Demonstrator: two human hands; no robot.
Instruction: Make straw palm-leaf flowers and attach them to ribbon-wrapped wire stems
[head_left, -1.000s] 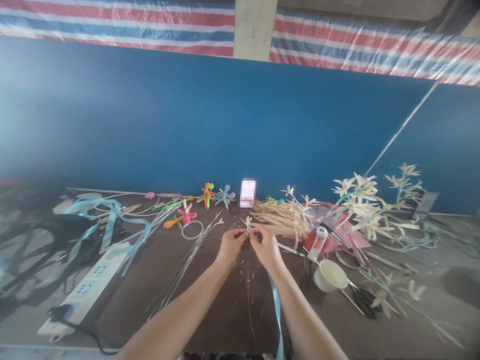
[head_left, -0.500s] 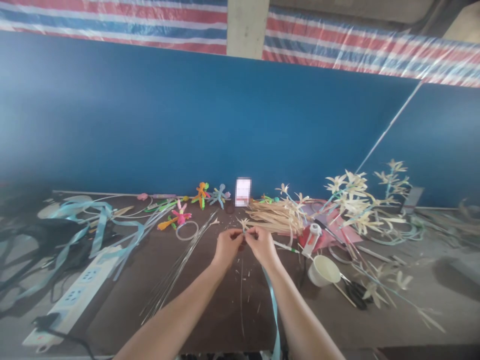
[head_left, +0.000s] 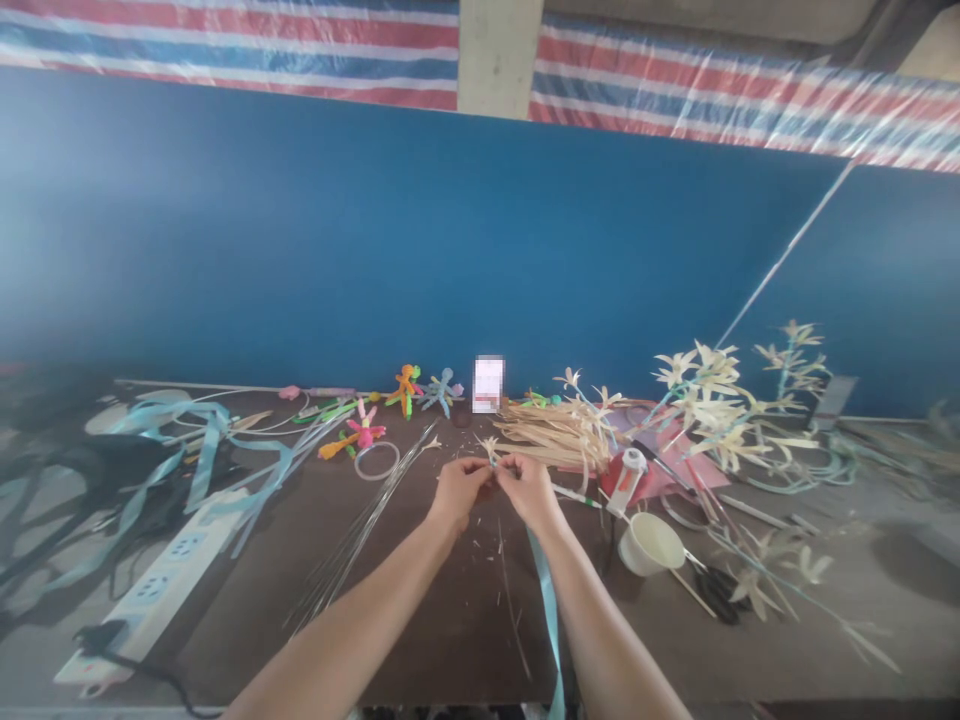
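Note:
My left hand (head_left: pixel 460 490) and my right hand (head_left: pixel 527 488) meet at the middle of the brown table, fingertips pinched together around the base of a small cream flower (head_left: pixel 489 446). Its petals point up and away from me. A thin stem (head_left: pixel 511 610) hangs below the hands toward the table's front. From under my right hand a light blue ribbon (head_left: pixel 547 600) runs down beside the right forearm and over the front edge. Which fingers press the ribbon against the stem is too small to tell.
Left lie a power strip (head_left: pixel 165 580), blue ribbon loops (head_left: pixel 202 440) and thin wires (head_left: pixel 360 530). Behind are fuzzy figures (head_left: pixel 406 390) and a bundle of pale strips (head_left: pixel 551 432). Right are a glue gun (head_left: pixel 627 480), white cup (head_left: pixel 651 545), scissors (head_left: pixel 720 592) and cream flowers (head_left: pixel 705 395).
The hanging stem has swung to the right at its lower end. Both hands remain pinched at the flower's base, with only slight finger movement. The view has shifted slightly.

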